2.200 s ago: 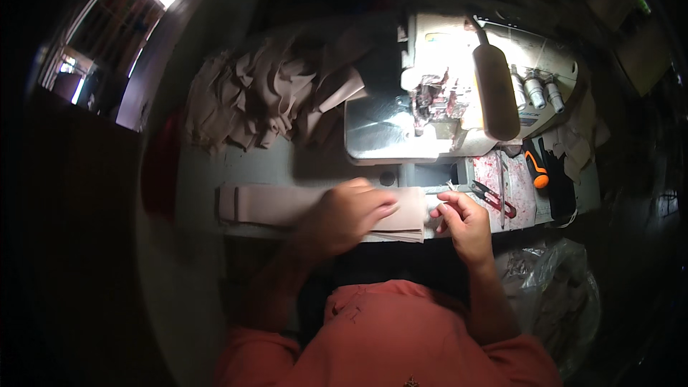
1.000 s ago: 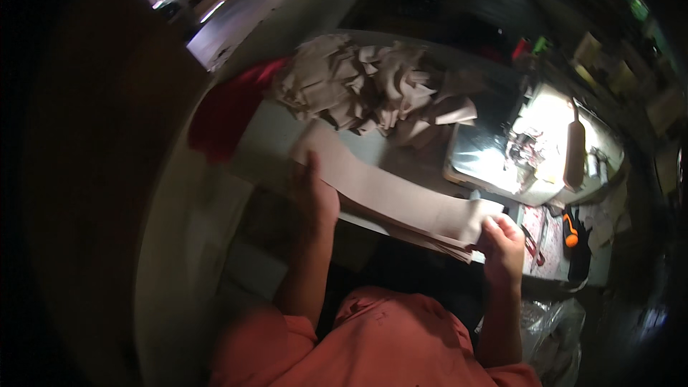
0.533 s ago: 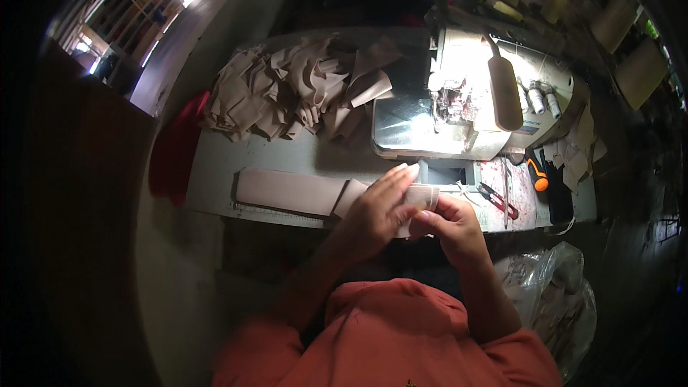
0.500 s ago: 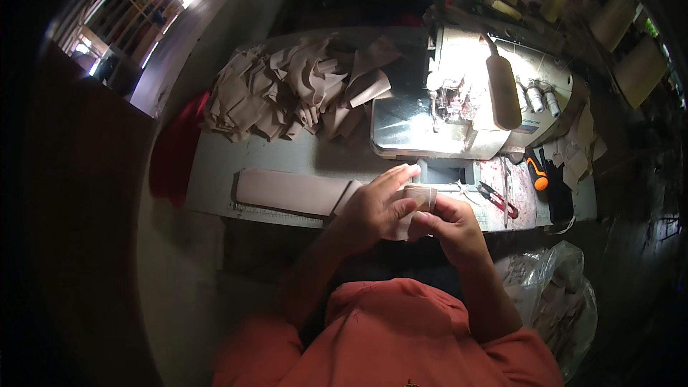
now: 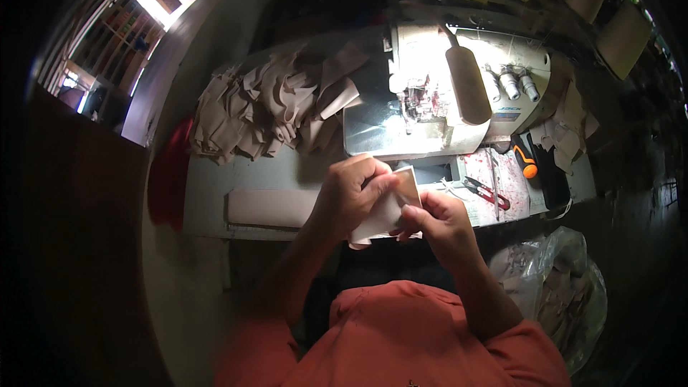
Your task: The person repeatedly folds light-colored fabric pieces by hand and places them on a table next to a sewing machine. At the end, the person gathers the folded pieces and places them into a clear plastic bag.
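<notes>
Both hands hold one beige fabric piece (image 5: 390,209) lifted just above the table's near edge, in front of the white sewing machine (image 5: 459,93). My left hand (image 5: 351,193) grips its upper left part with curled fingers. My right hand (image 5: 438,221) pinches its right edge. The piece's far end is partly hidden behind my left hand. A long beige fabric strip (image 5: 276,206) lies flat on the table to the left of my left hand.
A heap of beige fabric pieces (image 5: 276,104) lies at the back left, a red cloth (image 5: 168,172) at the table's left end. Red-handled snips (image 5: 487,192) and an orange-and-black tool (image 5: 525,159) lie right of the machine. A plastic bag of scraps (image 5: 562,290) sits at lower right.
The hands have lifted the fabric piece off the table and drawn it closer. Earlier the left hand pressed flat on the strip; now it is curled around the piece.
</notes>
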Demonstrator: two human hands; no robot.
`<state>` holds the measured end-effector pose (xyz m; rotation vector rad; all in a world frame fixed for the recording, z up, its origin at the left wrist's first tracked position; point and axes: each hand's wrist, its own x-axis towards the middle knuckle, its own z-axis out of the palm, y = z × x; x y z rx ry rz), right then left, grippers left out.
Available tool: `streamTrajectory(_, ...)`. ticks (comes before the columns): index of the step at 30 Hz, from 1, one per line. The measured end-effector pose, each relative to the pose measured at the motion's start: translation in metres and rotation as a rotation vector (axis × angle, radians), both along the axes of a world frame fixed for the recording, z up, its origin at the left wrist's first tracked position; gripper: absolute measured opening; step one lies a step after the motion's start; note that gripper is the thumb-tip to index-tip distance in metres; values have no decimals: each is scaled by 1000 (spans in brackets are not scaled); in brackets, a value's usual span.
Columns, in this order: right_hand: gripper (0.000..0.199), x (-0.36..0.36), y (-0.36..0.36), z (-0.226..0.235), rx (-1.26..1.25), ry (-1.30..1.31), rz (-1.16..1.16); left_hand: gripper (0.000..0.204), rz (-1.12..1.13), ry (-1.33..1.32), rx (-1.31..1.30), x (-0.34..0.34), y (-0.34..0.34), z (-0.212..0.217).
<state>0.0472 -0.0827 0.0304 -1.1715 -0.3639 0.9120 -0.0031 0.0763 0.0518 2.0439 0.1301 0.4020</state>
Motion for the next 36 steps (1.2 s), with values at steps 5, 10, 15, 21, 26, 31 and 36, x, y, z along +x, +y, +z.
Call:
streamTrajectory(5,14,26,20,-21,51,77,-136,11,11,-183,432,42,8,-7)
streamTrajectory(10,16,21,20,-34,72,31,-211,9,-85,-183,748,40,11,-9)
streamTrajectory(15,31,18,28,-31,148,-74,-329,13,-72,-97,649,50,23,-13)
streamTrajectory(21,17,31,37,-23,61,-90,-314,11,-94,-161,577,66,32,-13)
streamTrajectory(26,18,36,38,-23,24,-104,-323,9,-30,-303,837,62,20,0)
streamTrajectory(31,18,36,40,-25,52,-66,-295,20,-92,-195,614,55,28,-21)
streamTrajectory(36,17,25,15,-32,75,-64,-300,30,-135,320,579,93,57,-13)
